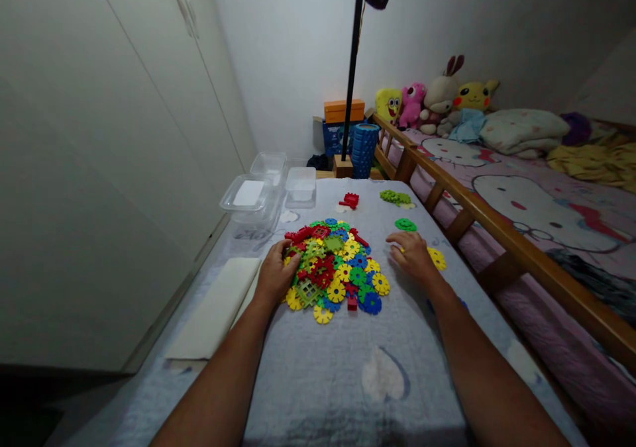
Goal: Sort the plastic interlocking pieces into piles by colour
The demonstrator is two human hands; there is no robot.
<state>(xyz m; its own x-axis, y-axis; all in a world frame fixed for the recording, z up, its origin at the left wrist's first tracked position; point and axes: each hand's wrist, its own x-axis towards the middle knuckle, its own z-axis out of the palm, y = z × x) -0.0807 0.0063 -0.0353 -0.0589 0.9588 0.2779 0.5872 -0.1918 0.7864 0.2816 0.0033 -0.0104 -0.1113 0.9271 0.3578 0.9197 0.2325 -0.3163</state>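
Note:
A heap of plastic snowflake building discs (342, 273) and other pieces, in yellow, blue, green and red, lies on the cloth-covered table. My left hand (277, 273) rests against the heap's left side, fingers spread and touching pieces there. To the right of the heap, my right hand (415, 256) is raised with bent fingers, a bit of yellow disc (402, 250) showing between them. Close beside it are yellow discs (437, 258), and green discs (406, 224) lie just beyond. Blue discs (463, 304) are partly hidden under my right forearm.
Red pieces (350, 200) and light green pieces (395, 197) form small groups at the back. Clear plastic boxes (248, 194) stand at the far left. A folded pale sheet (216, 308) lies left of my arm. A wooden bed rail (467, 228) runs along the right.

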